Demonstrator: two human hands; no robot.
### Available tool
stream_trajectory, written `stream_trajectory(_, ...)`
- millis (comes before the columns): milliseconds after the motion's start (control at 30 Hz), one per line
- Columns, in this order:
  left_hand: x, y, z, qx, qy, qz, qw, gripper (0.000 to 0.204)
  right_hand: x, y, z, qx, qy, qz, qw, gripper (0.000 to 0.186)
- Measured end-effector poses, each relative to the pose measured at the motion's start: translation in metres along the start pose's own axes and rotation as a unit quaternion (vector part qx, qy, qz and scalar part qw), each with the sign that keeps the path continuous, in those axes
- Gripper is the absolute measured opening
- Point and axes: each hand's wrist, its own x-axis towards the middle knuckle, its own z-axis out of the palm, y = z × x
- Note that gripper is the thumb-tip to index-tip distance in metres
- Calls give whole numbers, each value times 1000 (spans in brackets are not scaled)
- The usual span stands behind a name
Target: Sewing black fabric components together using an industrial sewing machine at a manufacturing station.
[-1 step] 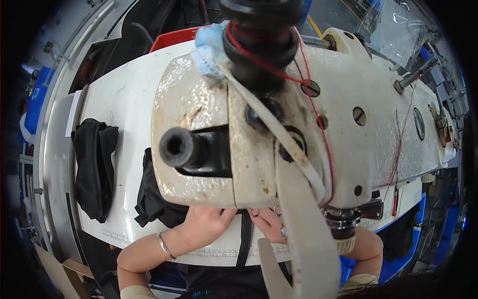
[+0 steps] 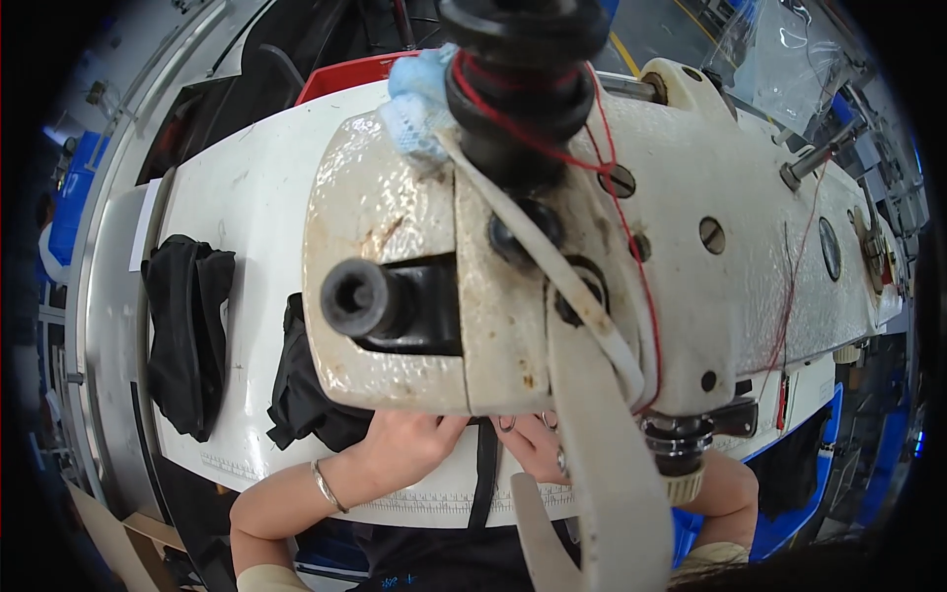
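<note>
The white sewing machine head (image 2: 385, 197) fills the middle of the view and hides the needle area. Just below its front edge is my left hand (image 2: 409, 449), fingers curled in, a silver bangle on the wrist. My right hand (image 2: 533, 449) is bent inward beside it, with small metal rings at its fingers; whether these are jewellery or tool loops is unclear. Both hands' fingertips are covered by the machine. A narrow black strap (image 2: 483, 474) hangs between the hands toward me. Bunched black fabric (image 2: 330, 419) lies beside my left hand, partly under the machine head.
A folded black cloth piece (image 2: 187, 335) rests on the white table (image 2: 256, 197) at left. A pale curved guard (image 2: 617, 483) stands before my right forearm. Red thread (image 2: 631, 237) runs down the machine. A blue bin (image 2: 799, 493) holds dark fabric at right; behind is a red tray (image 2: 345, 74).
</note>
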Motion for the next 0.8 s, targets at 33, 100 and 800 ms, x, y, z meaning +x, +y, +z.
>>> stream_trajectory(33,-2,-6,3,2,0,-1,1000,27,-2,11,12,-40,-4,-47,998,11)
stream_trajectory(100,-7,-27,17,56,-60,35,996,33,-6,30,34,-123,-15,-136,983,16)
stream_trajectory(800,14,-18,-6,16,-40,13,999,32,19,-4,-23,935,-36,353,-15,37)
